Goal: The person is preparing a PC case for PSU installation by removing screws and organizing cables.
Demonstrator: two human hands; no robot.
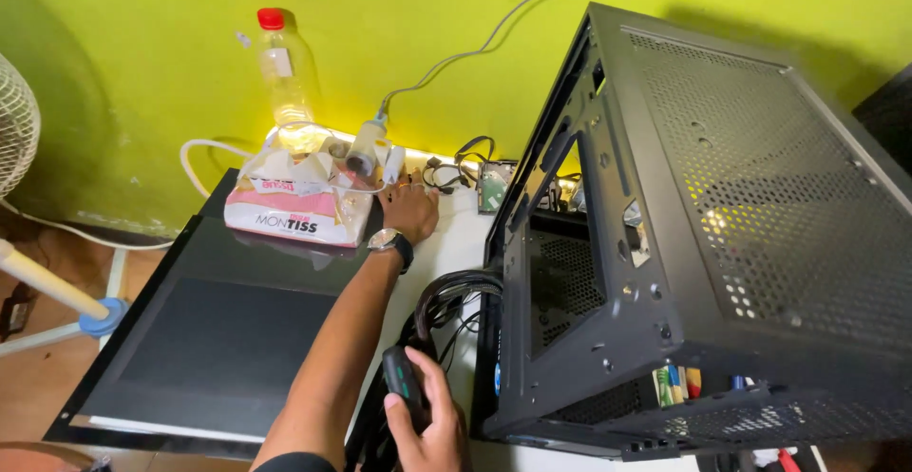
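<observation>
Your black computer case (703,244) takes up the right half of the white tabletop (456,235), tipped with its perforated panel facing up and its open side turned toward you. As far as can be judged, the case is stripped and opened: its inside looks mostly bare, with a bundle of black cables (454,293) spilling out at the lower left of its frame and small coloured connectors showing at the near edge. No board or drive appears mounted inside, so the fitting work seems mostly left to do.

A dark glass side panel (209,339) lies flat at the left edge of the tabletop, apart from the case. At the far edge, against the green wall, sit a soft pack of tissues (299,206), a clear plastic bottle with a red cap (282,68), and small loose parts.

Your left hand (410,208) reaches to that far edge, fingers spread and resting just beside the tissue pack, gripping nothing you can see. Your right hand (427,424) is clamped around a black electric screwdriver (403,385) at the near edge, touching the cables.
</observation>
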